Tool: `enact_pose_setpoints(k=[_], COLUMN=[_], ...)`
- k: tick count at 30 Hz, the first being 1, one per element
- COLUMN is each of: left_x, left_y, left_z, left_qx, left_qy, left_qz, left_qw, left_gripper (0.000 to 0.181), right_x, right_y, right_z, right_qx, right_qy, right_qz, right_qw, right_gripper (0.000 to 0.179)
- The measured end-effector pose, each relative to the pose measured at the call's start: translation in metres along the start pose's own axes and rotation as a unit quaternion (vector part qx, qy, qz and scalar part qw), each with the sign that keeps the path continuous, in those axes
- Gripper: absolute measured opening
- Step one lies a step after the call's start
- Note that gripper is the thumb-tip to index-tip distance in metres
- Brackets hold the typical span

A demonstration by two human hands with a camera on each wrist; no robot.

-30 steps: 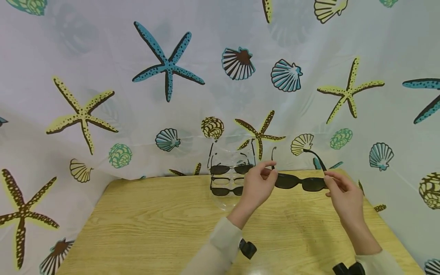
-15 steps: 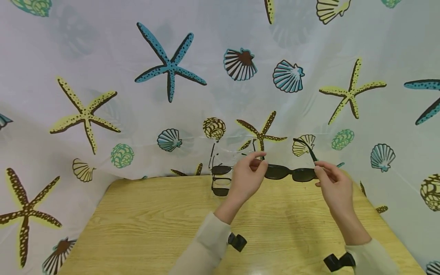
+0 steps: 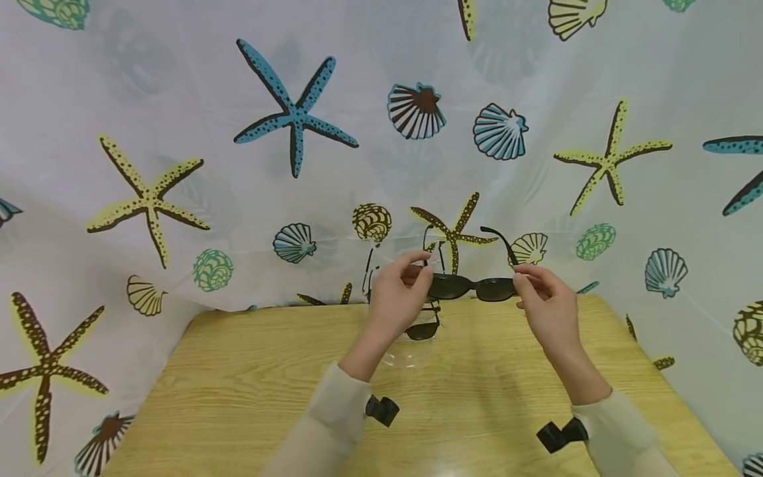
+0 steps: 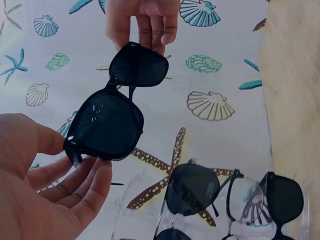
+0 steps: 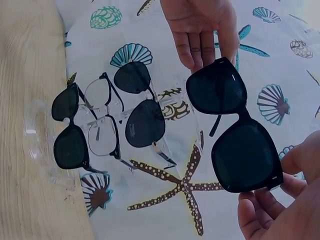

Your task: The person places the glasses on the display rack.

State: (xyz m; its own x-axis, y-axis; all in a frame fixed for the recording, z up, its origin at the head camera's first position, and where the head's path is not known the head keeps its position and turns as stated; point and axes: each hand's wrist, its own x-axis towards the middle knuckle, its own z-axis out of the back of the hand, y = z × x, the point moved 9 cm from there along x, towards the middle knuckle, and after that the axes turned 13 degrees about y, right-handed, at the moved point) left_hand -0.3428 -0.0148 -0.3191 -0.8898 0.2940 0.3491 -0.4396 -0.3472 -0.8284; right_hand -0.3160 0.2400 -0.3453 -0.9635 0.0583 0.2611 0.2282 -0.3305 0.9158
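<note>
Black sunglasses [image 3: 473, 287] with dark lenses and unfolded temples are held up in both hands, lenses facing the person. My left hand [image 3: 396, 291] pinches the left hinge corner between thumb and fingers. At the opposite corner my right hand [image 3: 547, 308] pinches the frame the same way. Behind my left hand stands a clear display stand [image 5: 37, 135] carrying several pairs: aviator-like sunglasses [image 5: 145, 122], clear-lens eyeglasses [image 5: 102, 137] and lower black sunglasses [image 5: 70, 145]. In the head view my left hand hides much of that stand.
The wooden table [image 3: 268, 384] reaches back to a white curtain [image 3: 417, 172] printed with starfish and shells, which also encloses both sides. Black wrist cameras [image 3: 381, 411] sit on the sleeves.
Both hands have carried the black sunglasses leftward and slightly up, over toward the display stand. The left hand now covers part of the stand's glasses. The grip is unchanged.
</note>
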Motion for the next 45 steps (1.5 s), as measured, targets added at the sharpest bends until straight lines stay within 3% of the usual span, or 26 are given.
enact_pose_setpoints(k=[8, 30, 38, 45], left_x=[-0.004, -0.013, -0.014, -0.008], left_y=[0.006, 0.030, 0.045, 0.055], left_z=[0.024, 0.063, 0.070, 0.075], left_qx=[-0.001, 0.008, -0.017, -0.025], left_qy=[-0.001, -0.013, -0.008, -0.010], left_qz=[0.008, 0.042, 0.055, 0.068], left_qw=[1.0000, 0.9990, 0.9983, 0.9973], left_gripper=[0.033, 0.033, 0.035, 0.037], right_x=[0.010, 0.025, 0.032, 0.037], right_y=[0.008, 0.019, 0.015, 0.019], right_z=[-0.021, -0.065, -0.079, -0.083], right_qx=[0.002, -0.001, 0.004, 0.002], right_qy=[0.033, 0.087, 0.100, 0.113], right_qz=[0.014, 0.009, -0.008, 0.002], right_qw=[0.9994, 0.9962, 0.9949, 0.9936], right_gripper=[0.033, 0.031, 0.032, 0.033])
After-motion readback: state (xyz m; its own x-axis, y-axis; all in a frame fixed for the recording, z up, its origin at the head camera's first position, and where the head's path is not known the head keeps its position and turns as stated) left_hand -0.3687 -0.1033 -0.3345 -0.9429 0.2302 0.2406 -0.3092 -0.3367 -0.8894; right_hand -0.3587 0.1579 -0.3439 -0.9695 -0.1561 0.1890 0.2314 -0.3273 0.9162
